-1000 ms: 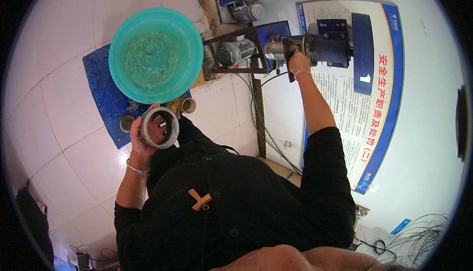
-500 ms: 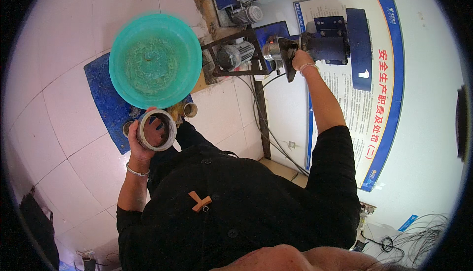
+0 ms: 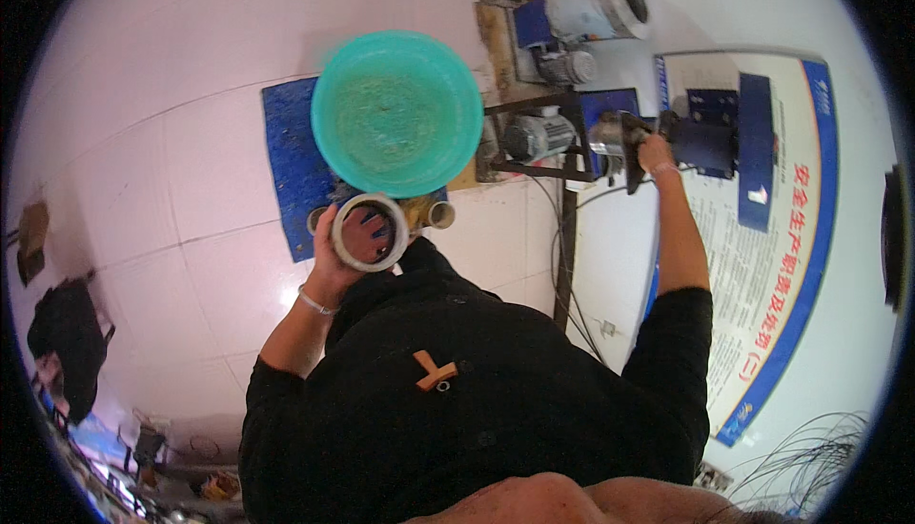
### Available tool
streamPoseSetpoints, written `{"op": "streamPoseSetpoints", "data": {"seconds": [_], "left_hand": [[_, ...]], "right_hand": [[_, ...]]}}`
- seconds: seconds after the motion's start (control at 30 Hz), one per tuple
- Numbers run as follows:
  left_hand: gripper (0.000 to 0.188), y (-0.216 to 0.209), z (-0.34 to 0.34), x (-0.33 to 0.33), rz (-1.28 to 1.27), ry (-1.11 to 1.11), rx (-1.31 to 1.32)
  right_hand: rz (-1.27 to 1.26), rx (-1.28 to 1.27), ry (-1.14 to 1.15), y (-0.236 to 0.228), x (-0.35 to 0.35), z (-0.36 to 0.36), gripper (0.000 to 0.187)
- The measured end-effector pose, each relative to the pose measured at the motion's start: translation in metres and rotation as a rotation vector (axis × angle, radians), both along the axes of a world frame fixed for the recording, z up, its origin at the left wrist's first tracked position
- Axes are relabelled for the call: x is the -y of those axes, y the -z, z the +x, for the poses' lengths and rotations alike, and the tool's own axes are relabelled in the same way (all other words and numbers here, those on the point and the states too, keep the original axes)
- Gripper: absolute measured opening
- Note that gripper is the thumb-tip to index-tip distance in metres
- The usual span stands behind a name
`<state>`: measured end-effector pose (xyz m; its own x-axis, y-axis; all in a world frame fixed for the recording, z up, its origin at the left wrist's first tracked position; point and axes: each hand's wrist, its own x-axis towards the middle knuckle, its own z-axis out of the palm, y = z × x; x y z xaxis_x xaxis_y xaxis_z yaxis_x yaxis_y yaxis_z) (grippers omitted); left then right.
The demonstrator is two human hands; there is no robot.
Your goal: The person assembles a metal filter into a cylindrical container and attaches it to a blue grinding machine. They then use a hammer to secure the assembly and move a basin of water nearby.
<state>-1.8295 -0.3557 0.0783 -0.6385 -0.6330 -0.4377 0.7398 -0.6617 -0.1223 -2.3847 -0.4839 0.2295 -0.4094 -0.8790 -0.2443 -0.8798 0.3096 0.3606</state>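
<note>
My left hand point(image 3: 331, 255) grips a short, wide metal ring point(image 3: 400, 240), open at both ends and tilted up toward me. Some of its fingers show through the ring's opening. Just beyond it stands a large green basin point(image 3: 464, 110) with a wet-looking, smeared inside. Far to the right, my right hand point(image 3: 656, 154) is at a wall-side machine with a blue housing point(image 3: 707, 143). Its fingers are bent in behind a dark metal flange point(image 3: 633, 151) next to a silver cylinder point(image 3: 606, 133); what they grasp is hidden.
The basin stands over a blue mat point(image 3: 291, 152) on pale floor tiles. Two short round tubes, one a pale tube point(image 3: 440, 215), sit near my feet. A motor point(image 3: 540, 135) lies within a dark frame, with cables point(image 3: 562, 267) hanging below. A poster board point(image 3: 810, 143) covers the wall.
The view has shifted, so basin, machine and hands all appear farther right. My left hand still holds the ring by the basin; my right hand stays at the machine.
</note>
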Motion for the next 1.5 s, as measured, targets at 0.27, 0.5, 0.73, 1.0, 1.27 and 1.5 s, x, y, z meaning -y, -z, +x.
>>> {"op": "streamPoseSetpoints", "data": {"seconds": [0.27, 0.5, 0.73, 1.0, 1.27, 1.5], "left_hand": [[0.066, -0.029, -0.005, 0.045, -0.262, 0.054, -0.092], [0.058, -0.054, -0.038, 0.042, -0.275, -0.059, 0.148], [0.05, -0.062, -0.052, -0.006, -0.895, -0.402, 0.935], [0.051, -0.116, -0.076, -0.076, -0.5, -0.481, 0.413], [0.069, -0.135, -0.104, -0.114, -0.721, -0.896, 1.318], [0.056, -0.164, -0.086, -0.124, -0.632, -0.681, 0.565]], "right_hand": [[-0.203, 0.744, -0.219, -0.101, -0.061, 0.1, 0.031], [0.095, 1.254, -0.304, -0.056, -0.088, 0.278, 0.026], [-0.039, 1.43, -0.54, 0.014, -0.091, 0.319, 0.024], [0.079, 1.6, -1.068, -0.002, -0.119, 0.309, 0.018], [0.098, 1.67, -0.965, -0.003, -0.138, 0.308, 0.018], [0.088, 1.627, -1.393, -0.036, -0.145, 0.307, 0.016]]}}
